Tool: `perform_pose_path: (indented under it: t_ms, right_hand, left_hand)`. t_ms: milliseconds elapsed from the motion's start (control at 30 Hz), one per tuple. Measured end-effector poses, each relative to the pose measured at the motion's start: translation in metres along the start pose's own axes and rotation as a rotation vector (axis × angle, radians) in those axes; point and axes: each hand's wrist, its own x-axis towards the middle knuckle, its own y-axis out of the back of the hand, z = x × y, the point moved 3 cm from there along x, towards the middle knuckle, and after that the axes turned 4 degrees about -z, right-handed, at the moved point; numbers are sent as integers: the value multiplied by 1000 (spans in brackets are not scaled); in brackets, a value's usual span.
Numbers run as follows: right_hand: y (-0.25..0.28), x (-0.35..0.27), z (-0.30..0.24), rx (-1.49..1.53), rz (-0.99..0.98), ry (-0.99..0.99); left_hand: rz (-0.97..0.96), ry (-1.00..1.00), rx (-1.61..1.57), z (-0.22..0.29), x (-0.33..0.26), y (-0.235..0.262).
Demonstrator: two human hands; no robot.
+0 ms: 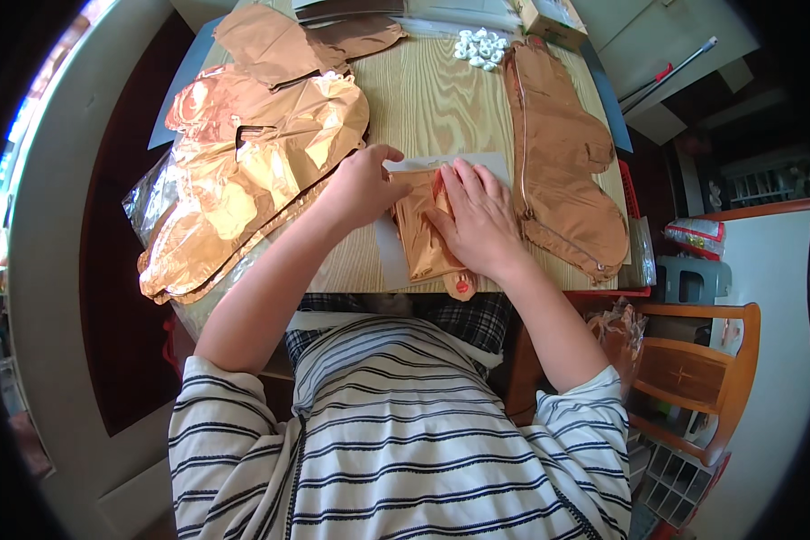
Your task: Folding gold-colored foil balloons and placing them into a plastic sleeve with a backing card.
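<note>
A folded copper-coloured foil balloon (pixel 414 236) lies at the table's near edge on a pale, flat plastic sheet or bag (pixel 390 256). A tab with a red spot (pixel 461 286) sticks out at its near end. My right hand (pixel 479 220) presses flat on the balloon's right part, fingers stretched out. My left hand (pixel 364 189) hovers at the balloon's upper left corner, its thumb and forefinger apart with nothing visible between them; its other fingers are partly hidden.
A pile of shiny flat foil balloons (pixel 270 171) covers the table's left side. Another long foil balloon (pixel 562 162) lies on the right. Small white plastic pieces (pixel 481 48) and a cardboard box (pixel 552 22) are at the back. A wooden chair (pixel 693 369) stands at right.
</note>
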Motion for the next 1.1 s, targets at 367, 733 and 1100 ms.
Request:
perform_pose_path:
  t_ms: [367, 733, 1100]
  right_hand:
    - [6, 6, 25, 216, 61, -55]
    - [2, 33, 53, 552, -249, -64]
    - [12, 34, 49, 685, -404, -120]
  left_hand:
    - [-92, -37, -218, -11, -4, -3]
    - [-115, -25, -382, -8, -10, 0]
    - [-291, -2, -434, -16, -9, 15]
